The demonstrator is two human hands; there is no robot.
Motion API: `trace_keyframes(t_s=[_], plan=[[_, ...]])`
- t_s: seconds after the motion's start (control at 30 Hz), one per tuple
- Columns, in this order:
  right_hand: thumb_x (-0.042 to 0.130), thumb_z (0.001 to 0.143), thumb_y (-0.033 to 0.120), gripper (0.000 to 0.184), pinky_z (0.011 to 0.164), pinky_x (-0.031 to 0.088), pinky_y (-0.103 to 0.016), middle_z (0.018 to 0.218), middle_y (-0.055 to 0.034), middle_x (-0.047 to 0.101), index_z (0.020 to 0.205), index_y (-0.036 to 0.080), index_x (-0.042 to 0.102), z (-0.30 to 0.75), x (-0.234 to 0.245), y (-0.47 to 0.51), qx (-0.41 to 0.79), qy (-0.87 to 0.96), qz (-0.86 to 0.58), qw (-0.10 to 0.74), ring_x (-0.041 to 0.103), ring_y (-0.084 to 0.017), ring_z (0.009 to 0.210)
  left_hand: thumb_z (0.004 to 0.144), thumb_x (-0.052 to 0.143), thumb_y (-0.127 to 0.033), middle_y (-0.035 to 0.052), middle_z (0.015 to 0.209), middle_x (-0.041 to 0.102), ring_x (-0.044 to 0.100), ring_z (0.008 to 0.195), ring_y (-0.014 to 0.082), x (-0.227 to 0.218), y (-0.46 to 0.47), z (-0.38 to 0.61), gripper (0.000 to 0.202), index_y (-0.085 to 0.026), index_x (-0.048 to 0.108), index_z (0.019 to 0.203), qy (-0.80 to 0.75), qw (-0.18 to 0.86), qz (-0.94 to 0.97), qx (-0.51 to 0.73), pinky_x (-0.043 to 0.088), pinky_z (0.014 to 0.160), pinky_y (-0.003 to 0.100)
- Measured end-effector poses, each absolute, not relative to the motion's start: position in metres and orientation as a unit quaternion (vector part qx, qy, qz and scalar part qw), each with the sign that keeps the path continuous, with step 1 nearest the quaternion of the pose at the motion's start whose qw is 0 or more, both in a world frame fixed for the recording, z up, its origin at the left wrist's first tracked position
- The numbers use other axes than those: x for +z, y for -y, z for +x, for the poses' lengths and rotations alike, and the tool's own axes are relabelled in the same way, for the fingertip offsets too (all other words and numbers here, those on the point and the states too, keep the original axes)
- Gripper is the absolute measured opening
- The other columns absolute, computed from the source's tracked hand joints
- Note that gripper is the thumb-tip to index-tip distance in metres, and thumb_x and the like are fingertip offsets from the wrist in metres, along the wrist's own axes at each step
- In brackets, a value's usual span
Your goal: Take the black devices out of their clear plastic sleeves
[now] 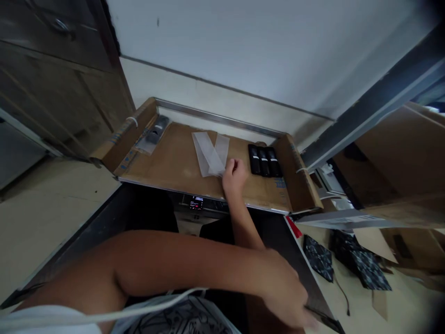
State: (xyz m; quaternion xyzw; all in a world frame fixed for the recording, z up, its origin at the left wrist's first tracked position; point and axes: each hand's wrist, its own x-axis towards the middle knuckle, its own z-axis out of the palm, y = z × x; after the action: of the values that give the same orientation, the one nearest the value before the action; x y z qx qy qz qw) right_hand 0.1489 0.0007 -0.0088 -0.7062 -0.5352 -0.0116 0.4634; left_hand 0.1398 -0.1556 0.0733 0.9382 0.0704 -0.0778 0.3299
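Note:
My right hand [234, 178] rests curled on a brown cardboard sheet [174, 162], its fingers at the lower end of a folded strip of clear plastic film [210, 153]. Several black handheld units with silver bands [264, 161] lie side by side just right of that hand. A dark object in a clear bag [153, 134] lies at the far left of the cardboard. My left hand [285, 292] crosses low in front of me, blurred, at the edge of a dark table [278, 236]. Whatever its fingers touch is hard to make out.
Upright cardboard flaps [127, 137] and a metal strip [219, 118] edge the sheet. A small lit display [196, 202] sits below it. Black patterned fabric pieces [358, 262] lie at lower right. A wooden cabinet [59, 79] stands left, and a metal beam [368, 106] runs right.

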Motion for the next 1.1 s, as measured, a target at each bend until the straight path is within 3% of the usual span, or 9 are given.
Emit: trace_keyframes(t_s=[0.07, 0.17, 0.33, 0.5, 0.67, 0.8, 0.9, 1.0, 1.1], plan=[[0.038, 0.101, 0.031, 0.032, 0.08, 0.046, -0.033, 0.093, -0.0133, 0.07, 0.101, 0.012, 0.064, 0.143, -0.007, 0.002, -0.026, 0.567, -0.69, 0.449, 0.064, -0.023, 0.086, 0.093, 0.048, -0.049, 0.0147, 0.105, 0.076, 0.072, 0.098, 0.0305, 0.074, 0.139, 0.133, 0.045, -0.02, 0.08, 0.107, -0.08, 0.277, 0.946, -0.146, 0.056, 0.075, 0.04], [0.038, 0.102, 0.03, 0.031, 0.079, 0.045, -0.032, 0.102, -0.0151, 0.069, 0.106, 0.012, 0.063, 0.132, -0.003, 0.008, -0.047, 0.602, -0.689, 0.402, 0.063, -0.023, 0.09, 0.098, 0.039, -0.047, 0.021, 0.112, 0.073, 0.069, 0.106, 0.0362, 0.07, 0.119, 0.119, 0.053, -0.013, 0.077, 0.112, -0.147, 0.222, 0.955, -0.128, 0.054, 0.083, 0.048], [0.037, 0.104, 0.03, 0.032, 0.069, 0.04, -0.029, 0.101, -0.0142, 0.068, 0.112, 0.012, 0.062, 0.121, 0.003, 0.017, -0.05, 0.604, -0.735, 0.303, 0.063, -0.021, 0.084, 0.101, 0.04, -0.041, 0.0119, 0.088, 0.075, 0.071, 0.085, 0.0281, 0.045, 0.129, 0.109, 0.046, -0.015, 0.078, 0.096, -0.128, 0.219, 0.967, 0.032, 0.052, 0.075, 0.043], [0.035, 0.105, 0.035, 0.034, 0.064, 0.035, -0.027, 0.097, -0.0125, 0.068, 0.116, 0.014, 0.06, 0.121, 0.007, 0.02, -0.035, 0.616, -0.741, 0.264, 0.062, -0.018, 0.077, 0.093, 0.051, -0.059, 0.0147, 0.091, 0.072, 0.066, 0.092, 0.0314, 0.035, 0.135, 0.101, 0.055, -0.01, 0.076, 0.091, -0.212, 0.174, 0.951, 0.14, 0.048, 0.082, 0.047], [0.035, 0.105, 0.035, 0.034, 0.061, 0.032, -0.028, 0.093, -0.0111, 0.069, 0.116, 0.015, 0.06, 0.122, 0.004, 0.019, -0.058, 0.617, -0.743, 0.252, 0.062, -0.018, 0.072, 0.096, 0.048, -0.038, 0.0083, 0.086, 0.073, 0.068, 0.082, 0.0255, 0.039, 0.155, 0.11, 0.036, -0.016, 0.076, 0.09, -0.083, 0.231, 0.965, 0.095, 0.048, 0.07, 0.04], [0.034, 0.105, 0.036, 0.035, 0.06, 0.031, -0.028, 0.09, -0.0101, 0.068, 0.115, 0.015, 0.06, 0.121, 0.003, 0.02, -0.067, 0.624, -0.743, 0.232, 0.061, -0.018, 0.07, 0.095, 0.045, -0.053, 0.0151, 0.095, 0.074, 0.069, 0.092, 0.0319, 0.046, 0.147, 0.118, 0.051, -0.013, 0.077, 0.098, -0.152, 0.224, 0.962, 0.023, 0.05, 0.075, 0.045], [0.033, 0.106, 0.036, 0.035, 0.06, 0.031, -0.027, 0.091, -0.0105, 0.068, 0.113, 0.016, 0.06, 0.12, 0.003, 0.02, -0.064, 0.63, -0.743, 0.218, 0.061, -0.017, 0.069, 0.096, 0.044, -0.049, 0.0168, 0.096, 0.075, 0.069, 0.096, 0.035, 0.052, 0.135, 0.119, 0.05, -0.013, 0.078, 0.096, -0.186, 0.208, 0.96, -0.023, 0.05, 0.081, 0.05], [0.032, 0.106, 0.035, 0.035, 0.061, 0.032, -0.027, 0.094, -0.0113, 0.068, 0.112, 0.016, 0.06, 0.12, 0.003, 0.02, -0.059, 0.63, -0.743, 0.219, 0.061, -0.017, 0.07, 0.098, 0.04, -0.043, 0.0134, 0.096, 0.076, 0.071, 0.092, 0.0304, 0.054, 0.134, 0.12, 0.046, -0.016, 0.077, 0.1, -0.086, 0.258, 0.961, -0.043, 0.052, 0.074, 0.043], [0.031, 0.106, 0.035, 0.035, 0.062, 0.032, -0.027, 0.094, -0.0117, 0.068, 0.112, 0.016, 0.06, 0.12, 0.003, 0.02, -0.056, 0.634, -0.74, 0.216, 0.062, -0.018, 0.071, 0.096, 0.043, -0.053, 0.0141, 0.098, 0.075, 0.07, 0.094, 0.0308, 0.054, 0.138, 0.12, 0.051, -0.015, 0.076, 0.102, -0.096, 0.27, 0.958, -0.023, 0.052, 0.074, 0.042]])
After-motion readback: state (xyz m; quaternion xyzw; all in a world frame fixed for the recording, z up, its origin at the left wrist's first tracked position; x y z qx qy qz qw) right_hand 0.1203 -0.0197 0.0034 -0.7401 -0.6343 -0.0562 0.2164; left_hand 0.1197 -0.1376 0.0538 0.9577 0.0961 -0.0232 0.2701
